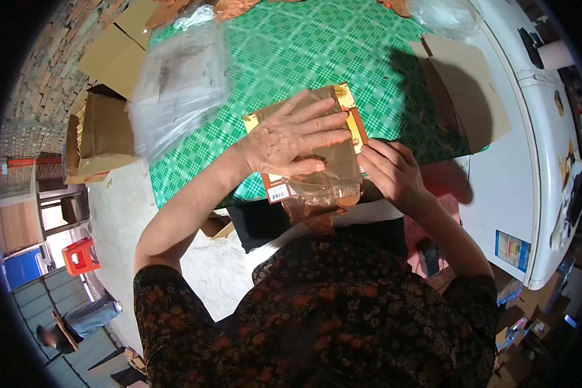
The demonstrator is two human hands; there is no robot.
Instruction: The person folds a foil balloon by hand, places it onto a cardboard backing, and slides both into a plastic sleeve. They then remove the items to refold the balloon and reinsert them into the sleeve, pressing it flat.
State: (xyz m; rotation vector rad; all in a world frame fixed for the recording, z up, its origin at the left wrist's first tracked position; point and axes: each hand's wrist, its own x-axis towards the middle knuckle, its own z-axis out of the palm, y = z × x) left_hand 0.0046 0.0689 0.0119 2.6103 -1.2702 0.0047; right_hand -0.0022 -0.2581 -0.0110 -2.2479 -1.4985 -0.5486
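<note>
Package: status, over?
Left grip spread open on package. Right grip at its right edge. Nothing seen in the way; bags lie apart, left.

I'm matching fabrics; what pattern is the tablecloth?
Green and white plaid tablecloth, clearest in the head view.

One left hand [297, 137], one right hand [394, 173], one printed package [337, 169], one stack of clear bags [182, 84], one green-checked table [284, 42], one red stool [77, 247], one background person [89, 321].

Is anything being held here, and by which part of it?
The left hand lies spread on the plastic-covered package, not gripping it. The right hand is at its right edge; whether it pinches there cannot be told.
</note>
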